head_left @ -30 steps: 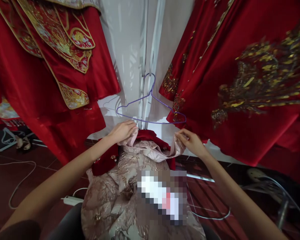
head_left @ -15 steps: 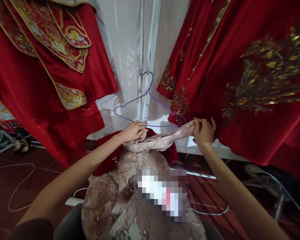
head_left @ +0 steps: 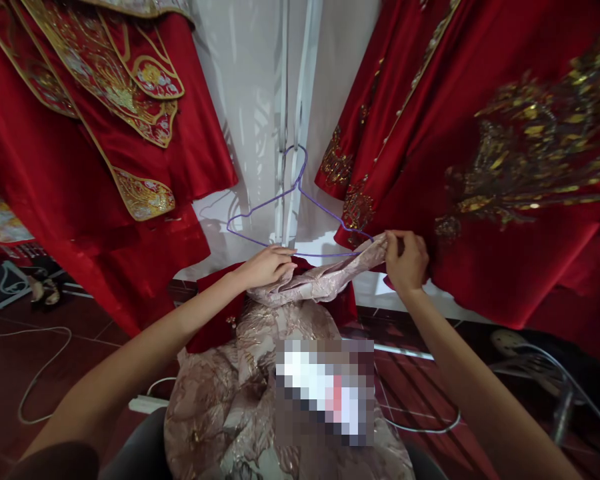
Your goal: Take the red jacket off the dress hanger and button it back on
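Note:
A pale pink brocade garment with a metallic sheen lies across my lap. My left hand is closed on the left end of its folded upper edge, fingers pinched together. At the other end of that edge, my right hand pinches the cloth between thumb and fingers, so the band stretches between both hands and slants up to the right. Just behind it hangs a purple wire hanger, whose bottom bar runs close to the fingers of my left hand; I cannot tell if they touch. Dark red cloth shows behind the garment.
Red embroidered garments hang on the left, and red garments with gold sequins on the right. White upright poles stand between them. A pale cable lies on the tiled floor near shoes. A pixelated patch covers part of my lap.
My right hand has risen slightly, lifting its end of the band and turning a little. My left hand stays nearly in place.

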The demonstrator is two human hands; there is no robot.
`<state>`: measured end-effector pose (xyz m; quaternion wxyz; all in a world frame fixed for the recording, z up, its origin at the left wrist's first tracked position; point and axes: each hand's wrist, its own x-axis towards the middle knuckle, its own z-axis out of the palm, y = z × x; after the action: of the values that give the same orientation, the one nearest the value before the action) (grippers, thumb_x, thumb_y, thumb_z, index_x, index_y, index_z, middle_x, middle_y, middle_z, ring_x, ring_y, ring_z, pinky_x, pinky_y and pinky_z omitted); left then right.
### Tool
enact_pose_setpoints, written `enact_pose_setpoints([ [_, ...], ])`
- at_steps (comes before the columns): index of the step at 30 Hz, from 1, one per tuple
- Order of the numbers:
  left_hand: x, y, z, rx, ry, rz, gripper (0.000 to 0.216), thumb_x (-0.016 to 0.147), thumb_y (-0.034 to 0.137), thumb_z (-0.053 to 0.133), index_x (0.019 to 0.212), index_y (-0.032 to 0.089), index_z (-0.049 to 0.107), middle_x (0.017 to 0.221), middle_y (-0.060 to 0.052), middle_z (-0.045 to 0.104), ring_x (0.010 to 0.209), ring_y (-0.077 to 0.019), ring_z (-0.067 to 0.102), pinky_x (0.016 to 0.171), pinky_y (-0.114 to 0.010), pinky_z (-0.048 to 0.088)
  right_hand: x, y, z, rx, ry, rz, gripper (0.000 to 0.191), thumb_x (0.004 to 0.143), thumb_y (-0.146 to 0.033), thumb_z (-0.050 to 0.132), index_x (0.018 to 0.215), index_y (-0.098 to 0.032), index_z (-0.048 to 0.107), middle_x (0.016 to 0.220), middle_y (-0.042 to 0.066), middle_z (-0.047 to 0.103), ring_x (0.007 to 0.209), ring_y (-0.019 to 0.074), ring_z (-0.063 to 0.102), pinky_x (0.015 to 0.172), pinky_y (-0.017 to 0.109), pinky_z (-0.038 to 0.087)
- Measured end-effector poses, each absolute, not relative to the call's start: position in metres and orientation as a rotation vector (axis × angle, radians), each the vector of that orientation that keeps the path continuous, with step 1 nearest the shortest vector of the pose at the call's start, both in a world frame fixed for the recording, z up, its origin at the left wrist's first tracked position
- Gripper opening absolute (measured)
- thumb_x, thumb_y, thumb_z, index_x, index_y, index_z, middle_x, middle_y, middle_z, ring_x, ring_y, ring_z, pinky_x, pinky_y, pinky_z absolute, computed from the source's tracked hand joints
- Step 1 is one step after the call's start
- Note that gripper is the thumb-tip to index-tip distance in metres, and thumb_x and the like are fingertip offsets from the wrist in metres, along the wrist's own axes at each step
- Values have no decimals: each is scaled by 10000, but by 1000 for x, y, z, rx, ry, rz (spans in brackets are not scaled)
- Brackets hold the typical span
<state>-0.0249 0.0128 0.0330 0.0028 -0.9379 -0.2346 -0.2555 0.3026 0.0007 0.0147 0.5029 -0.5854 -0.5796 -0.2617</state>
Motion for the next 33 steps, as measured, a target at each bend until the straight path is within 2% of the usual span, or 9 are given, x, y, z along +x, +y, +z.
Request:
enact_pose_setpoints([
  [6, -15, 2, 35, -3014, -742, -830, 276, 905, 297, 402, 953, 211, 660, 1232, -58, 579, 1146, -180, 523, 995, -383, 409, 258, 10, 52, -1365, -1451, -600, 341, 899, -451, 344, 859, -213, 585, 885, 110, 624, 880, 258, 539, 817, 393, 374],
  [10, -7, -5, 32, -3018, -734, -850, 274, 898, 313, 413, 898, 198, 662, 1273, -79, 539, 1194, -201, 476, 1014, -410, 377, 240, 27, 56, -1345, -1498, -416, 356, 910, -468, 306, 901, -216, 557, 815, 73, 627, 770, 224, 562, 756, 360, 388],
  [13, -15, -1, 31, -2993, -796, -1006, 276, 901, 285, 400, 843, 186, 650, 1258, -80, 536, 1172, -196, 488, 998, -372, 388, 237, 31, 54, -1352, -1479, -369, 377, 913, -485, 274, 918, -212, 533, 827, 76, 624, 795, 236, 560, 782, 389, 376],
  [16, -42, 16, 25, -2684, -1170, -1384, 265, 894, 253, 384, 884, 176, 638, 1159, -84, 573, 1076, -174, 543, 956, -306, 408, 240, 29, 55, -1358, -1466, -370, 384, 910, -497, 270, 907, -210, 524, 838, 85, 624, 807, 243, 559, 803, 410, 365],
  [19, -84, 40, 13, -2078, -1756, -1650, 296, 882, 266, 365, 958, 153, 628, 1048, -102, 611, 992, -188, 567, 897, -294, 422, 244, 26, 59, -1359, -1482, -354, 379, 907, -503, 283, 894, -213, 527, 817, 80, 627, 775, 239, 565, 785, 396, 376],
  [21, -111, 53, 5, -1865, -2087, -1657, 327, 878, 305, 357, 935, 142, 635, 939, -108, 650, 937, -213, 584, 816, -299, 438, 245, 24, 61, -1353, -1496, -342, 379, 907, -503, 288, 890, -215, 532, 800, 76, 627, 759, 234, 571, 769, 382, 384],
  [24, -137, 65, -1, -1855, -2304, -1582, 308, 846, 345, 404, 862, 153, 644, 780, -89, 671, 863, -221, 598, 699, -269, 428, 245, 23, 63, -1342, -1502, -333, 377, 905, -506, 301, 884, -216, 542, 791, 71, 625, 737, 224, 578, 740, 357, 397],
  [29, -143, 74, 2, -1982, -2233, -1574, 333, 828, 391, 399, 721, 161, 614, 612, -35, 609, 680, -173, 566, 591, -234, 376, 245, 21, 65, -1338, -1510, -345, 390, 899, -520, 309, 882, -216, 552, 762, 63, 622, 709, 219, 582, 723, 349, 405],
  [33, -135, 85, 22, -2139, -1843, -1624, 353, 842, 388, 379, 653, 157, 567, 642, -25, 574, 682, -147, 523, 639, -226, 388, 245, 18, 65, -1332, -1519, -322, 418, 887, -556, 305, 864, -219, 551, 758, 70, 623, 704, 220, 582, 693, 340, 411],
])
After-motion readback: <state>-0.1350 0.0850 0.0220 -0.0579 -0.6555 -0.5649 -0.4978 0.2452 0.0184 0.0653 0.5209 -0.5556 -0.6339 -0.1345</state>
